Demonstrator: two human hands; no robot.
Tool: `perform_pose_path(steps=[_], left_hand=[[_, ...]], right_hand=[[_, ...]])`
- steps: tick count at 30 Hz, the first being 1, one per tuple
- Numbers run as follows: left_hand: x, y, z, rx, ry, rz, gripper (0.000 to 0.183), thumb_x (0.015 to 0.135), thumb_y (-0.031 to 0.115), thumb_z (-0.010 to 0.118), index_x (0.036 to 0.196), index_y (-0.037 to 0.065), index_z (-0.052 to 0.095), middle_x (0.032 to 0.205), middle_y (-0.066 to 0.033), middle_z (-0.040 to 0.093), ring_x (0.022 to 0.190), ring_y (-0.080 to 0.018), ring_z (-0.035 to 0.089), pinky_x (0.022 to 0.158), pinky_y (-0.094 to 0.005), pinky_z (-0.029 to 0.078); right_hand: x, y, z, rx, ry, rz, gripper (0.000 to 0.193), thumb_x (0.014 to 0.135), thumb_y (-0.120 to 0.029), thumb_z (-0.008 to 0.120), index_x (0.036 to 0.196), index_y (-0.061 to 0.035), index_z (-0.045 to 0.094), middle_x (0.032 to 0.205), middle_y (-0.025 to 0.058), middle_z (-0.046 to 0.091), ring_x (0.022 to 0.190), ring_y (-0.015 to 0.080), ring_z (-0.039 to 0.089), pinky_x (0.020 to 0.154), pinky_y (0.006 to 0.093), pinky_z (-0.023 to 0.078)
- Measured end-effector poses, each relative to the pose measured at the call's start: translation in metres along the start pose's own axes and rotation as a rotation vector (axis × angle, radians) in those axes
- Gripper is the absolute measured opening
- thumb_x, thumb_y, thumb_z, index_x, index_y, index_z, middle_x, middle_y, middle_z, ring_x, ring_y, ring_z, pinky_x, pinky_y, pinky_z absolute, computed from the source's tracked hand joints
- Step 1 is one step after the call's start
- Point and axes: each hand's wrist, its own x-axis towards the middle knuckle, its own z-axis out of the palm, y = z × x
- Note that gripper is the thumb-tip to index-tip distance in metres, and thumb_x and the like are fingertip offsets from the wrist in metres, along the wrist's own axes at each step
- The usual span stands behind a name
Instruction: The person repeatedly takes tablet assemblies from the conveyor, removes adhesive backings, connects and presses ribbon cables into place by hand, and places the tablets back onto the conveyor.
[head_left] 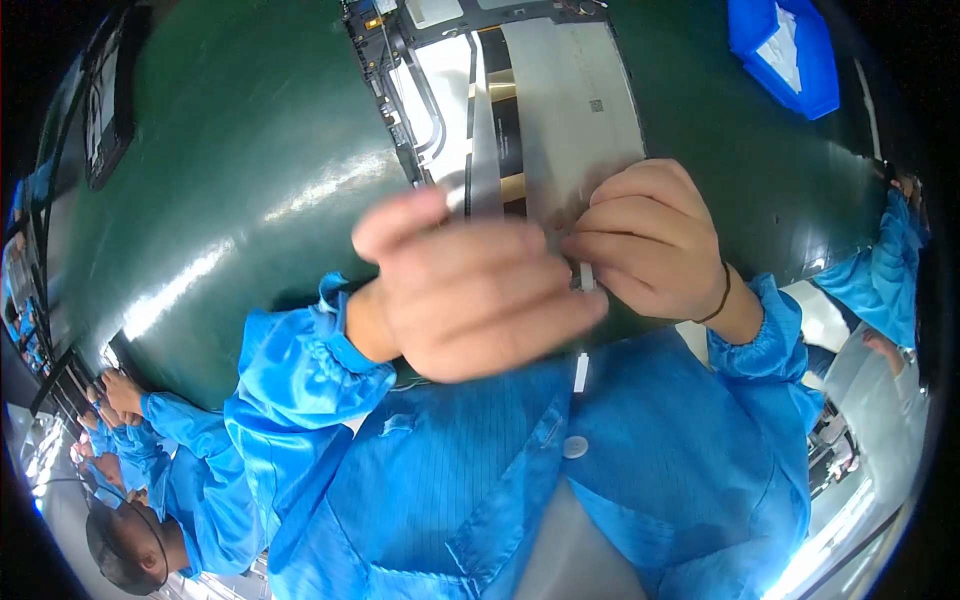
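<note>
An opened flat electronic device (575, 95), perhaps a tablet, lies at the top middle of the green table. It shows a broad silver-grey panel, dark strips, a white area and small circuit parts along its left side. Over its near edge is my left hand (470, 290), smeared by motion, so its grip is unclear. Close beside it, my right hand (655, 240) is closed in a pinch at the device's near right corner. A small white strip (587, 275) shows between the two hands, near the right fingertips. What the right fingers hold is mostly hidden.
A blue plastic bin (822, 92) with white pieces inside stands at the far right of the green table (230, 130). Another dark-framed device (120, 120) lies at the far left. Co-workers in blue sleeves (185, 425) sit at lower left; another blue sleeve (885, 260) shows at right.
</note>
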Motion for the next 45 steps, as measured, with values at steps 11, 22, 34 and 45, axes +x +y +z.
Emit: perform_pose_path(steps=[11,22,34,45], left_hand=[[-0.008,0.005,-0.002,0.181,-0.087,0.172,0.018,0.071,0.022,0.067,0.086,0.027,0.075,0.085,0.0106,0.068,0.084,-0.0100,0.060,0.103,-0.0387,0.026],[-0.010,0.005,-0.013,0.355,-0.193,0.289,0.019,0.071,0.023,0.067,0.088,0.027,0.073,0.089,0.0109,0.066,0.089,-0.0081,0.058,0.100,-0.0367,0.027],[-0.019,0.006,-0.010,0.229,-0.076,0.511,0.020,0.074,0.020,0.065,0.091,0.025,0.074,0.087,0.0080,0.068,0.088,-0.0101,0.060,0.102,-0.0388,0.026],[0.006,-0.009,-0.009,0.008,-0.272,-0.415,0.012,0.072,0.013,0.077,0.083,0.014,0.072,0.088,0.0009,0.069,0.096,-0.0184,0.061,0.108,-0.0438,0.025]], right_hand=[[-0.004,0.001,0.012,0.042,0.005,0.079,0.025,0.060,-0.003,0.073,0.085,-0.0081,0.072,0.087,0.0023,0.066,0.090,0.0219,0.060,0.076,0.0346,0.046],[0.002,-0.009,0.009,0.227,-0.010,0.152,0.023,0.071,-0.011,0.075,0.093,-0.0080,0.070,0.087,0.0046,0.067,0.088,0.0222,0.062,0.076,0.0349,0.045],[-0.002,-0.008,0.011,0.187,0.100,0.275,0.010,0.076,-0.008,0.074,0.085,-0.0074,0.069,0.086,0.0053,0.068,0.078,0.0210,0.064,0.071,0.0325,0.048],[-0.012,0.073,-0.102,-1.127,0.370,0.657,0.023,0.089,-0.009,0.067,0.112,-0.0043,0.069,0.107,0.0092,0.070,0.091,0.0153,0.066,0.079,0.0280,0.052]])
